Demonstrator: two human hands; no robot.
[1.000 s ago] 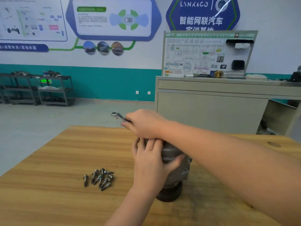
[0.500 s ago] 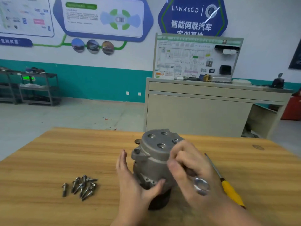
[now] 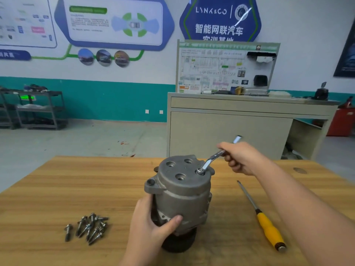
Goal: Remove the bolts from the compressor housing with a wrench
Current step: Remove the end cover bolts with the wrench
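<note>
Moved: right hand (image 3: 242, 158) has lifted the wrench (image 3: 211, 160) onto a top bolt (image 3: 200, 171).
Fingers: right grip wrench; left hand (image 3: 151, 225) clasps housing (image 3: 182, 194).
Place: bench (image 3: 57, 189) middle; loose bolts (image 3: 88, 227) left.
Handling: heavy, rigid metal; brace low.

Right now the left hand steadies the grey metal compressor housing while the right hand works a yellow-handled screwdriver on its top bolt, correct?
Not quite. The head view shows the right hand holding a silver ring wrench on that bolt; the yellow-handled screwdriver lies on the table.
</note>
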